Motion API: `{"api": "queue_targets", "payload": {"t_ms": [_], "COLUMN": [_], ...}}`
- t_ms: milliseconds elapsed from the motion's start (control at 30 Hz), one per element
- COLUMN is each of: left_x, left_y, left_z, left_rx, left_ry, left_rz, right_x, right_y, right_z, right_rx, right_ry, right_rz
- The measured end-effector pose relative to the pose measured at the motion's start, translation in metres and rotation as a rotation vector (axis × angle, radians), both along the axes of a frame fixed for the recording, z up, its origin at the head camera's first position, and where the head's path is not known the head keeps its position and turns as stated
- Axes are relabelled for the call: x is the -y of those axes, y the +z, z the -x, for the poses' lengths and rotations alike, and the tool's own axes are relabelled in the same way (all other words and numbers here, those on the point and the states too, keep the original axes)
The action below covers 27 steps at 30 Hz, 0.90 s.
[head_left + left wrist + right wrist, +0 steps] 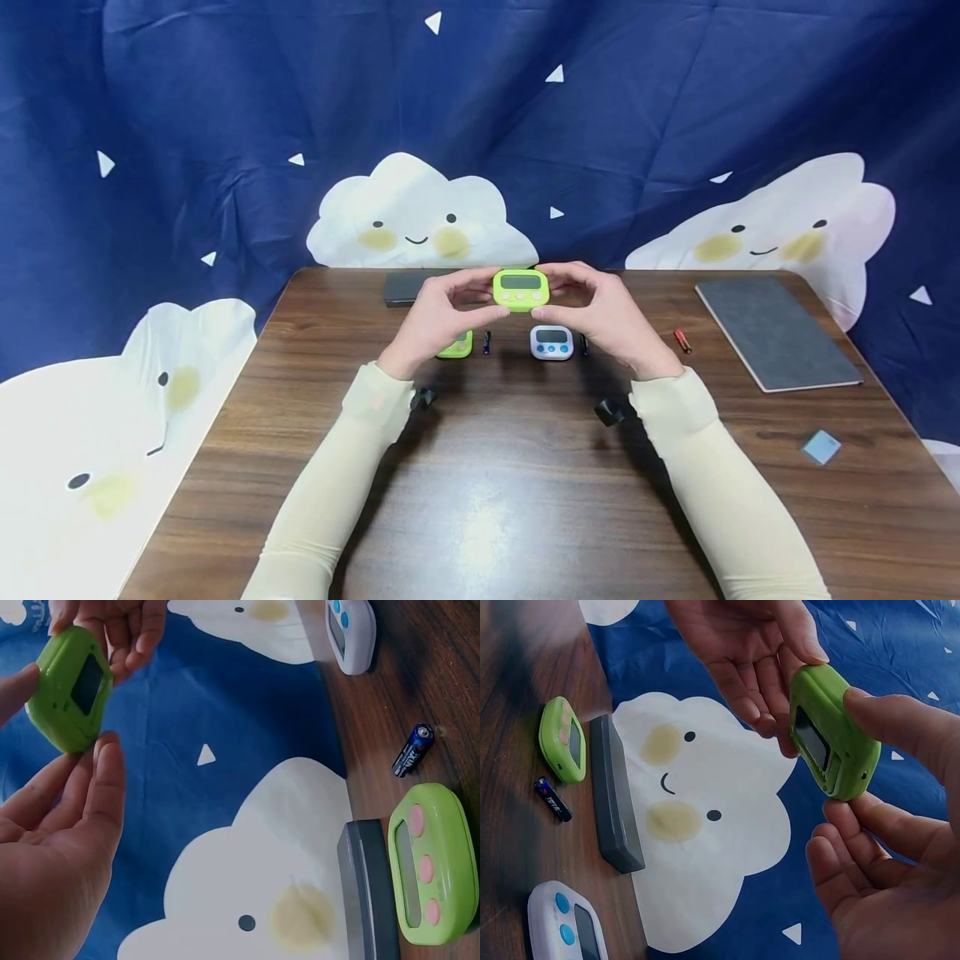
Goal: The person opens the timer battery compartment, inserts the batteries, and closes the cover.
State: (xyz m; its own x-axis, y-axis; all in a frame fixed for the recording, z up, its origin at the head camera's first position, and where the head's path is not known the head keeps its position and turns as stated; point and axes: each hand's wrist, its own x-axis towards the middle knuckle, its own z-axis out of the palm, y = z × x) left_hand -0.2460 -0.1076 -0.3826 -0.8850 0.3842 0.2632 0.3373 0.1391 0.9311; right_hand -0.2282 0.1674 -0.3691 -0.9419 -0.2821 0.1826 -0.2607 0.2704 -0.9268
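Both hands hold up a lime-green digital timer (521, 296) above the table, its grey screen and row of pale buttons facing the head camera. My left hand (442, 317) pinches its left end between thumb and fingers. On the opposite end, my right hand (596, 312) grips it the same way. The back shows a dark rectangle, and in the right wrist view a slot (832, 774) beside it. Below stand a second green timer (433, 862) with pink buttons, partly hidden by the left hand in the head view, and a white timer (552, 342) with blue buttons.
A dark battery (487, 342) lies between the two standing timers, another dark one (584, 344) right of the white timer. Behind is a dark grey box (405, 288). To the right lie a red battery (682, 340), a grey notebook (776, 333) and a blue square pad (821, 447).
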Motion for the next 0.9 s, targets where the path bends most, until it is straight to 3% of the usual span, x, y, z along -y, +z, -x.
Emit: {"api": "queue_targets", "payload": {"t_ms": [167,333,400,633,767,900], "left_x": [-0.001,-0.001,-0.001,0.0,-0.001,-0.002], "left_y": [0.0,0.002,0.003,0.006,0.007,0.007], "left_z": [-0.001,-0.001,-0.001,-0.003,-0.004,-0.006], "left_rx": [0.005,0.011,0.034,0.111,0.127,0.14], "left_ry": [0.026,0.061,0.071,0.08,0.037,0.019], "left_rz": [-0.007,-0.048,-0.076,-0.13,-0.14,-0.119], "right_x": [0.004,0.007,0.008,0.013,0.014,0.014], "right_y": [0.001,-0.002,-0.005,-0.012,-0.015,-0.015], "right_z": [-0.002,-0.002,-0.002,-0.003,-0.002,-0.001], "right_rx": [0.022,-0.04,-0.112,-0.504,-0.613,-0.662], "right_ry": [-0.012,-0.033,-0.05,-0.164,-0.202,-0.212], "right_rz": [-0.01,-0.017,-0.021,-0.099,-0.105,-0.101]}}
